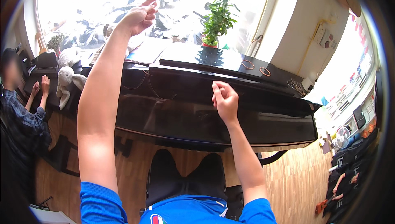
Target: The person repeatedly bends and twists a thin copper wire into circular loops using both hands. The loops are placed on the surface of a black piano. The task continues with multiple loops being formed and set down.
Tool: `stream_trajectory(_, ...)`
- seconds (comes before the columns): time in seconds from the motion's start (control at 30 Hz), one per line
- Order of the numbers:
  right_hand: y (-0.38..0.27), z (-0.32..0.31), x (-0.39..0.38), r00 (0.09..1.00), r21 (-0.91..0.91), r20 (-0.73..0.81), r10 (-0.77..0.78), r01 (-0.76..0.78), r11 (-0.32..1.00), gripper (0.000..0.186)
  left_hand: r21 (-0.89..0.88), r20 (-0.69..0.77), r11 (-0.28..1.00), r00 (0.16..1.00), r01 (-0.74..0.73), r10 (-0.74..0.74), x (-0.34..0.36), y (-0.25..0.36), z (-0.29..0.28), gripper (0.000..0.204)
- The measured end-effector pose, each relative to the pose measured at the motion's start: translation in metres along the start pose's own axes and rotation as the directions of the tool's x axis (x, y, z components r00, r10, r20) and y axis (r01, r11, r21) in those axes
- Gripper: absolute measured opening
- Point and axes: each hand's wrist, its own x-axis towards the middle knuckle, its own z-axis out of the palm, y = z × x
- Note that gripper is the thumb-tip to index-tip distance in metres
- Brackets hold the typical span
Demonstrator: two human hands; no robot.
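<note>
Raised toward the window, my left hand [142, 16] has its index finger stretched out and the other fingers curled, with nothing in it. Below it, sheets or an open booklet [147, 50] lie on top of a glossy black piano [271, 127]. My right hand [225, 100] is closed in a loose fist in front of the piano, and I see nothing in it. A leafy green plant [220, 16] in a red pot stands on the piano top, between and beyond my hands. Two thin brown rings [265, 71] lie to its right.
A grey plush rabbit [66, 80] sits at left, beside another person [22, 104] whose hands are raised over a dark surface. A coiled cable [295, 86] rests at the piano's right end. Wooden flooring [288, 174] runs below; a fan [342, 137] stands far right.
</note>
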Motion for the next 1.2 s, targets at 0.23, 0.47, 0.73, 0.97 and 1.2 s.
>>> stream_trajectory(0.23,-0.071,0.087,0.138,0.972,-0.107,0.192,-0.133,0.156,0.982,0.065,0.269,0.043,0.963,0.999,-0.034,0.024,-0.028,0.024,0.017,0.04)
stream_trajectory(0.47,-0.098,0.162,0.245,0.954,-0.096,0.26,0.152,-0.131,0.987,0.048,0.441,0.142,0.897,0.989,-0.025,-0.042,-0.062,0.035,0.032,0.038)
stream_trajectory(0.73,-0.051,0.148,0.294,0.966,-0.362,0.206,0.155,-0.071,0.929,0.046,0.705,0.157,0.708,0.969,0.025,-0.19,-0.133,0.036,0.01,0.036)
stream_trajectory(0.97,-0.074,0.111,0.298,0.952,-0.098,0.224,-0.208,0.234,0.967,0.048,0.698,0.085,0.705,0.964,0.124,-0.253,-0.174,0.012,-0.026,0.025)
stream_trajectory(1.2,-0.137,0.083,0.279,0.785,-0.493,0.172,-0.595,0.591,0.638,0.037,0.624,0.149,0.777,0.963,0.085,-0.225,-0.22,0.022,-0.01,0.021)
